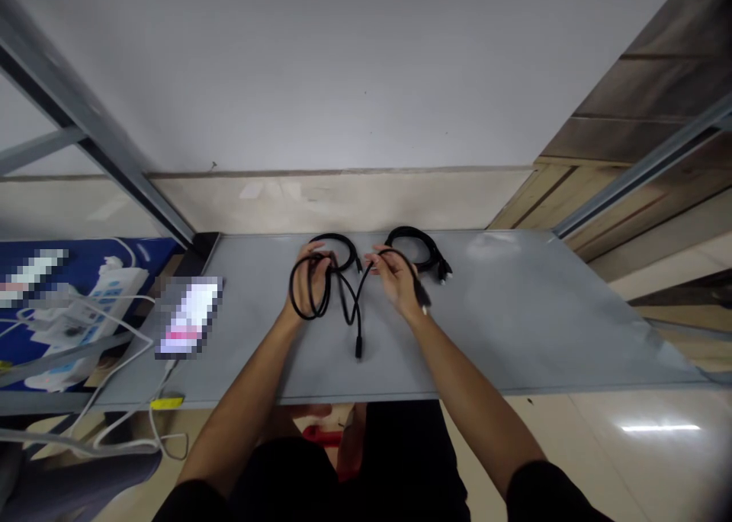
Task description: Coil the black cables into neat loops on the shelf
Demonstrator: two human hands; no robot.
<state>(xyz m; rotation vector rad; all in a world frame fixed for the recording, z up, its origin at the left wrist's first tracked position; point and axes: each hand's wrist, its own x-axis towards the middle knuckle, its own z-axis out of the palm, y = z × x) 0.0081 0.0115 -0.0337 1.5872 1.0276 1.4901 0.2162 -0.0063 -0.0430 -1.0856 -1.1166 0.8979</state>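
A black cable (309, 318) hangs in loose loops from my left hand (313, 278), whose fingers are closed around it above the grey shelf. Its moulded plug (358, 347) dangles between my hands. My right hand (399, 282) pinches another stretch of the same cable, which arcs over the fingers to a dark connector (422, 293) with a light tip beside the wrist. Just behind the left hand lies a second black cable coil (343, 238), partly covered by it. Beyond the right hand rests a thicker coiled black cable (415, 232), its plugs on the right.
The grey shelf (531, 316) has metal uprights at both sides and a wall behind. On its left, a blurred phone (191, 316) is attached to a white charging cable (114, 381). A white power strip (117, 301) with adapters sits on the blue surface farther left.
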